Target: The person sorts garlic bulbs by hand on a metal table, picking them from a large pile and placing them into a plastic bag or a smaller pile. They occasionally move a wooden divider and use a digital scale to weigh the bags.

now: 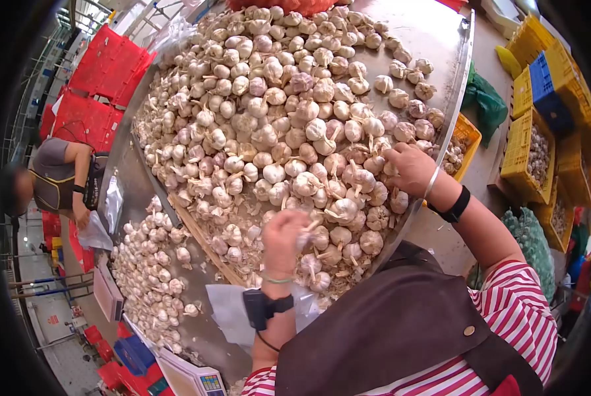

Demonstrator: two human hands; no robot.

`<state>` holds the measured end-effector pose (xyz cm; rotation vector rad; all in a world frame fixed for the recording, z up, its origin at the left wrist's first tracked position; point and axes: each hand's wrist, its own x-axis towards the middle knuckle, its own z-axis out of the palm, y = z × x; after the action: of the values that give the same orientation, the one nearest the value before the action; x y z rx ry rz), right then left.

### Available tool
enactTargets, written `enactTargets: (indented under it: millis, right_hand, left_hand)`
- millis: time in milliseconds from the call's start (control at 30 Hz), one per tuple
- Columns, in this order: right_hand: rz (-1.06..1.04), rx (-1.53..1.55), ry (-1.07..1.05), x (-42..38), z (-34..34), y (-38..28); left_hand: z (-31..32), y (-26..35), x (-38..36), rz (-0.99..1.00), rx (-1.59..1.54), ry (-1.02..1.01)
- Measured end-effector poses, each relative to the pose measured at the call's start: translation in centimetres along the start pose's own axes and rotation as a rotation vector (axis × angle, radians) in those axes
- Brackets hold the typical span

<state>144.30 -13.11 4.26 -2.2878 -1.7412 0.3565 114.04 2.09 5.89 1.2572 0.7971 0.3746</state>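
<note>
A large heap of garlic bulbs [269, 132] covers the metal table in front of me. My left hand [284, 241] is closed around a garlic bulb [303, 240] over the near part of the heap; motion blurs the fingers, and a stem sticks out beside them. At the right side of the heap, my right hand [411, 170] has its fingers bent around a garlic bulb [386, 169], which the fingers partly hide. Loose skins and bulbs with stems lie between my two hands.
A wooden strip [203, 239] divides the heap from a smaller garlic pile [152, 264] on the left. Scales [188, 373] stand near that pile. Yellow crates [528, 155] are stacked at right; another crate [467, 146] sits beside the table edge. A co-worker [61, 165] stands at left.
</note>
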Motion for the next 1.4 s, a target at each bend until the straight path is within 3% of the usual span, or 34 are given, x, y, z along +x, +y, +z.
enactTargets:
  millis: [33, 100, 200, 267, 300, 333, 400, 433, 467, 533, 600, 667, 767, 933, 1033, 1100, 1133, 1200, 1233, 1333, 1367, 1400]
  right_hand:
    - [0.055, 0.002, -0.018, 0.7, 0.7, -0.1]
    - [0.052, 0.027, -0.056, 1.6, 0.1, -0.2]
    - [0.034, 0.088, -0.062, 2.2, -1.7, -0.5]
    - [0.220, 0.525, -0.165, 2.4, -4.8, -2.1]
    - [0.183, 0.739, -0.239, 2.4, -4.3, -1.2]
    - [0.178, 0.733, -0.248, 2.6, -4.0, -1.1]
    - [0.367, 1.765, -0.386, 2.3, -3.1, -1.6]
    - [0.265, 1.932, -0.342, 2.5, -2.0, -2.3]
    - [0.304, 1.966, -0.362, 2.7, -2.5, -3.3]
    - [0.336, 1.063, -0.471, 4.4, -0.5, -2.1]
    - [-0.032, 0.252, -0.126, 4.1, -0.9, -4.8]
    - [-0.083, 0.030, -0.296, 4.1, -0.3, -5.6]
    - [-0.055, -0.047, -0.414, 4.4, -0.1, -6.1]
    - [-0.134, 0.155, -0.262, 5.1, -2.8, -8.6]
    - [-0.483, 0.556, -0.373, 5.2, -4.5, -13.9]
    - [-0.618, 0.620, -0.462, 4.4, -3.7, -17.6]
    - [-0.664, 0.590, -0.504, 4.2, -2.9, -18.9]
    - [-0.726, 0.701, -0.394, 4.3, -1.1, -20.6]
    - [-0.783, 0.814, -0.281, 4.5, -0.3, -20.9]
    - [-0.671, 0.741, -0.141, 7.0, 1.3, -19.1]
    - [-0.554, 0.615, -0.108, 7.8, 1.7, -17.9]
    - [-0.440, 0.488, -0.073, 8.4, 1.9, -16.6]
  left_hand:
    - [1.2, -0.9, 0.8, 0.031, 0.386, -0.046]
    - [4.5, -0.6, 1.3, 0.530, 0.985, -0.099]
    - [7.5, -2.3, 2.1, 0.477, 1.194, -0.155]
    - [7.9, -3.1, 2.4, 0.474, 1.188, -0.146]
    - [7.9, -3.2, 2.6, 0.474, 1.193, -0.143]
    - [7.9, -3.1, 2.7, 0.470, 1.187, -0.134]
    - [7.3, -2.7, 2.8, 0.297, 1.159, -0.227]
    - [6.7, -2.5, 2.7, 0.294, 1.157, -0.220]
    - [5.8, -2.3, 2.6, 0.333, 0.981, -0.198]
    - [3.9, -1.8, 1.8, 0.368, 0.802, -0.168]
    - [1.7, -1.5, -0.2, -0.144, -0.347, -0.271]
    - [0.2, -2.0, -2.3, -0.161, -0.830, -0.302]
    - [-0.9, -3.0, -4.2, -0.217, -1.169, -0.475]
    - [0.6, -5.7, -6.6, -0.285, -1.049, -0.576]
    - [1.7, -5.8, -6.3, -0.285, -1.141, -0.625]
    - [1.9, -6.4, -6.5, -0.347, -1.101, -0.283]
    - [1.9, -7.4, -6.7, -0.342, -1.104, -0.284]
    - [1.2, -9.1, -7.1, 0.153, -0.300, 0.087]
    - [0.8, -9.0, -7.2, 0.154, -0.302, 0.092]
    - [-0.9, -4.6, -7.0, 0.001, -1.460, -0.269]
    - [-3.2, -6.4, -5.9, 0.157, -1.547, -0.540]
    - [-5.5, -4.5, -6.3, 0.210, -1.461, -0.362]
